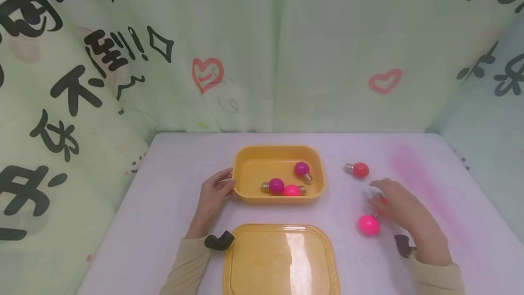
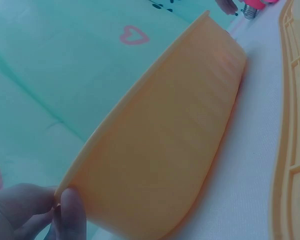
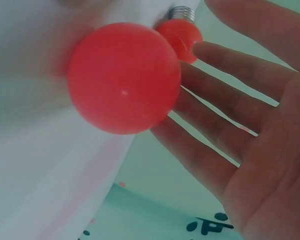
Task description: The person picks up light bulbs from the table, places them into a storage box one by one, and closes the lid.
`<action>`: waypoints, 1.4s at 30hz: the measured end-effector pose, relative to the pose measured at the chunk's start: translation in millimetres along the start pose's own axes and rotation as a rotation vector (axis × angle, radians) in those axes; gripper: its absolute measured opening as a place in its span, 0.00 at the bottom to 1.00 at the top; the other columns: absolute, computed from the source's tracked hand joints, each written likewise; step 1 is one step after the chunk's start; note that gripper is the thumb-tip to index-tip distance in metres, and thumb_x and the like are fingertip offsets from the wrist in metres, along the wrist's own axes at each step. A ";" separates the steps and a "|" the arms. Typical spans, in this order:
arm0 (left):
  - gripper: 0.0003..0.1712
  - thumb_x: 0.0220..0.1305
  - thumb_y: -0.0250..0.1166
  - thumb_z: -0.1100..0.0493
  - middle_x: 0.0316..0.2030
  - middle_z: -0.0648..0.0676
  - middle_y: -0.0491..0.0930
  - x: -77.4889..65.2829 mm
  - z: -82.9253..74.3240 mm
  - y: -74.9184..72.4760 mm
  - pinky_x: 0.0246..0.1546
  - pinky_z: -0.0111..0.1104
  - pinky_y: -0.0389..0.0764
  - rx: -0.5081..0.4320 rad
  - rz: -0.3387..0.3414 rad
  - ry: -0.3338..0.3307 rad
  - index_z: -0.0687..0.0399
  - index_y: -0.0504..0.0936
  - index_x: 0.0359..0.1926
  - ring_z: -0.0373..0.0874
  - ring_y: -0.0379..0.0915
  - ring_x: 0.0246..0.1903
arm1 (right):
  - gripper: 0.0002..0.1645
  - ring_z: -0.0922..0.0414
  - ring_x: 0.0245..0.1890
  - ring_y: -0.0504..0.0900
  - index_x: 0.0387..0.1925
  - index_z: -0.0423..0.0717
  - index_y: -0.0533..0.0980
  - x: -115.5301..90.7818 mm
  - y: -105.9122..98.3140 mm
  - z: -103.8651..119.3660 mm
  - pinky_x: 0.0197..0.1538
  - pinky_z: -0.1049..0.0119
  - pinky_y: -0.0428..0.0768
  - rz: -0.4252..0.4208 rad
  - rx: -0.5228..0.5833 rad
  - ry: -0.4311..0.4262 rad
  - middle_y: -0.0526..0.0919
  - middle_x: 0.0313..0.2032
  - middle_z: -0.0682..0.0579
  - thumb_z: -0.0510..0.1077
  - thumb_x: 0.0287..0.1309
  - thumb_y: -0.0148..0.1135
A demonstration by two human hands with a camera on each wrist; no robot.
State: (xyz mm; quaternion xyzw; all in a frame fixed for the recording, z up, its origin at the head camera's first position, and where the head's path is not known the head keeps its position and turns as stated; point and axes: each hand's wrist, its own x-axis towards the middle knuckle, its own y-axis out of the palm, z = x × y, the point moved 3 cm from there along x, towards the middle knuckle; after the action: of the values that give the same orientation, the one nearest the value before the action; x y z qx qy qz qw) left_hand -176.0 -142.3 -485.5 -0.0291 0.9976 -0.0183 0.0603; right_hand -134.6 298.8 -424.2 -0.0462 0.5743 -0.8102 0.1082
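Note:
My left hand [image 1: 211, 201] pinches the left rim of a yellow plastic container [image 1: 278, 200], thumb outside, as the left wrist view shows. Inside lie two purple light bulbs [image 1: 302, 169] and a pink light bulb [image 1: 291, 190]. On the right, my right hand [image 1: 403, 211] hovers with its fingers spread over a red light bulb [image 3: 124, 78], which it partly hides in the head view. Just beyond the fingertips lies another red bulb [image 1: 361, 170], its metal base toward the container. A bright pink bulb [image 1: 369, 225] rests nearer to me, left of the right hand.
A yellow lid [image 1: 262, 263] lies flat in front of the container, at the table's near side. The white-covered table [image 1: 176, 158] meets a pale green curtain [image 1: 319, 49] with hearts and black lettering behind and at the sides.

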 end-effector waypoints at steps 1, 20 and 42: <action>0.23 0.66 0.65 0.65 0.55 0.62 0.77 -0.2 -0.5 0.0 0.40 0.27 0.85 0.001 0.000 -0.002 0.58 0.77 0.62 0.52 0.79 0.48 | 0.27 0.36 0.49 0.75 0.56 0.29 0.74 -0.4 0.6 -1.6 0.56 0.36 0.74 0.012 0.008 0.016 0.79 0.48 0.32 0.42 0.59 0.67; 0.23 0.65 0.66 0.65 0.54 0.62 0.78 1.6 -0.2 3.2 0.39 0.28 0.85 -0.014 -0.002 0.000 0.59 0.77 0.61 0.49 0.80 0.46 | 0.24 0.37 0.47 0.78 0.54 0.29 0.75 -7.0 3.2 -14.1 0.55 0.36 0.76 0.058 0.021 0.103 0.81 0.46 0.35 0.37 0.57 0.66; 0.23 0.66 0.66 0.63 0.55 0.61 0.77 0.7 0.4 -0.3 0.40 0.27 0.85 -0.002 -0.001 -0.030 0.56 0.77 0.62 0.51 0.79 0.49 | 0.25 0.38 0.51 0.79 0.53 0.35 0.77 2.5 -7.1 9.3 0.55 0.39 0.78 -0.019 0.035 0.040 0.83 0.47 0.38 0.38 0.54 0.72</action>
State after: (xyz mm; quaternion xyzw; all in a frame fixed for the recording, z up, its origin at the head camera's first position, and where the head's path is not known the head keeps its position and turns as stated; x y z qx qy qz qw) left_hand -176.6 -142.6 -486.0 -0.0297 0.9966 -0.0170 0.0753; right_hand -136.0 292.0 -414.6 -0.0338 0.5614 -0.8220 0.0897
